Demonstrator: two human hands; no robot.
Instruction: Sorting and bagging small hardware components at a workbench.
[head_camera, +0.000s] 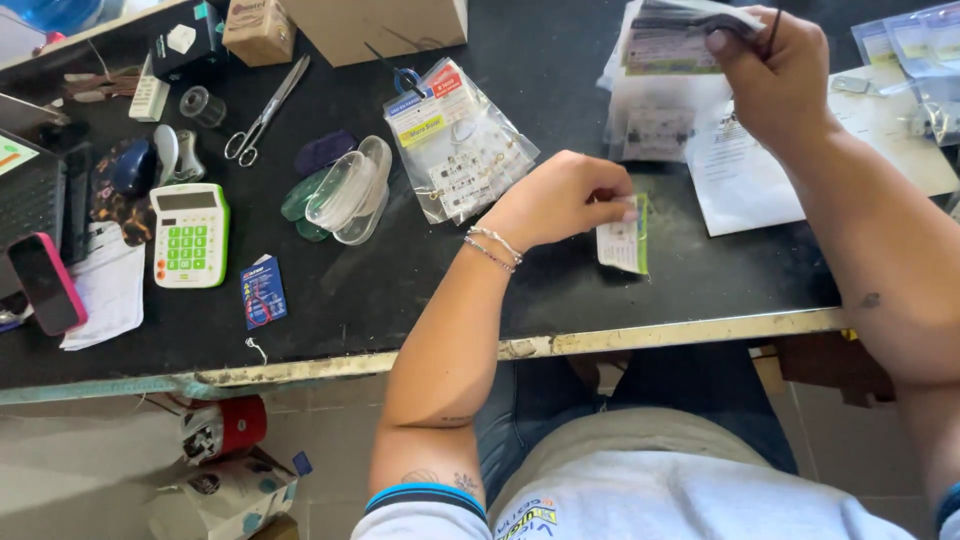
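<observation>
Close to the desk's (420, 300) near edge, the left hand (555, 198) has its fingers curled tight, pinching a small white card with a green border (625, 240) whose lower end rests on the black top. Further back, near the far right corner, the right hand (775, 75) is raised and closed around a small plastic packet (665, 40). A pile of clear bags (458, 140) lies just left of the left hand; a green calculator (190, 235) sits well off toward the left edge.
</observation>
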